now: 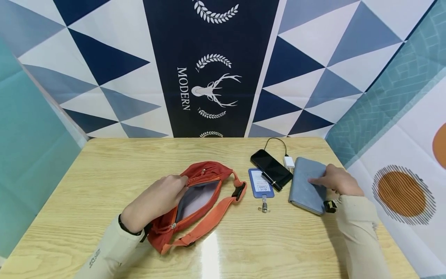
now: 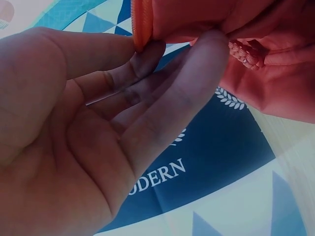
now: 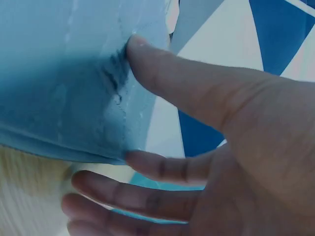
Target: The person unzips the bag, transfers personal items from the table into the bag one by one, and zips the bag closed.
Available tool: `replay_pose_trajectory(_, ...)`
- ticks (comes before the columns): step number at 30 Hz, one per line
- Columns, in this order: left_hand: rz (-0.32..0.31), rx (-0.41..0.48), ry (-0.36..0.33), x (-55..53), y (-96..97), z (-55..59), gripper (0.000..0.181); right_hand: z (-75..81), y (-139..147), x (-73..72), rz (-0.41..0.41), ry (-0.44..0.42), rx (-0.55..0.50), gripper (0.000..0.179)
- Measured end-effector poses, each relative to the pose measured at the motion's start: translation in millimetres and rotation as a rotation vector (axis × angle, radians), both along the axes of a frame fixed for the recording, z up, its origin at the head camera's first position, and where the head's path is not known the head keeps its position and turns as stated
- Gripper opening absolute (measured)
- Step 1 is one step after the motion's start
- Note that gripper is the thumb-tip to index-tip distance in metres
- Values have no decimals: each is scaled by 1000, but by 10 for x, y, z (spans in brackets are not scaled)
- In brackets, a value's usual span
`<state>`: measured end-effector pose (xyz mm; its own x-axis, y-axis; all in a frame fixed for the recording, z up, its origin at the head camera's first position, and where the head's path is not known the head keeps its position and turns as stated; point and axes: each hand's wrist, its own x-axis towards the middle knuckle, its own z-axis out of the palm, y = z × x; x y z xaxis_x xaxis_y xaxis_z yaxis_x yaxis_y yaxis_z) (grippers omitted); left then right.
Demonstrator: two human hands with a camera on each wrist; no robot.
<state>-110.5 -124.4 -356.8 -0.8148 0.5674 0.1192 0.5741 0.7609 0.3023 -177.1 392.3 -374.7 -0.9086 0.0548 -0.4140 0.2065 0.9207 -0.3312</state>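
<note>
A red waist bag lies on the table with its main zip undone, and the grey lining shows inside. My left hand pinches the bag's rim between thumb and fingers, by the orange zip tape in the left wrist view. To the right is a blue-grey notebook, its cover closed. My right hand holds it by the right edge. In the right wrist view the thumb presses on the cover and the index finger is at the edge, with the other fingers spread below.
Left of the notebook lies a black phone, with a dark pen at its lower side. A blue ID card holder with a metal clip is beside them. A white adapter has a black cable. The bag's orange strap curves toward me.
</note>
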Motion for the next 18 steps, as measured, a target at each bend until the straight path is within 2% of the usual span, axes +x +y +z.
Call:
replay_pose_trajectory(3, -1, -6, -7, 2, 19, -8, 13, -5, 20, -8, -40, -4, -74, 76)
replay_pose_trajectory(5, 6, -6, -21, -1, 23, -13, 13, 4, 8, -20, -64, -9, -119, 102)
replay_pose_trajectory(8, 11, 0, -43, -5, 26, -24, 12, 16, -9, -32, -92, -10, -130, 115)
replay_pose_trajectory(9, 11, 1, -47, -8, 27, -29, 12, 18, -6, -32, -90, -7, -126, 113)
replay_pose_trajectory(10, 10, 2, -48, -8, 27, -33, 12, 16, 0, -34, -87, -4, -125, 103)
replay_pose_trajectory(12, 8, -3, -48, -14, 24, -47, 12, 4, 27, -37, -74, -2, -129, 69)
replay_pose_trajectory(14, 5, -11, -49, -22, 22, -58, 11, -6, 64, -34, -66, -2, -156, 49)
replay_pose_trajectory(18, 2, -16, -59, -51, 16, -67, 10, -17, 125, -43, -58, 34, -205, 50)
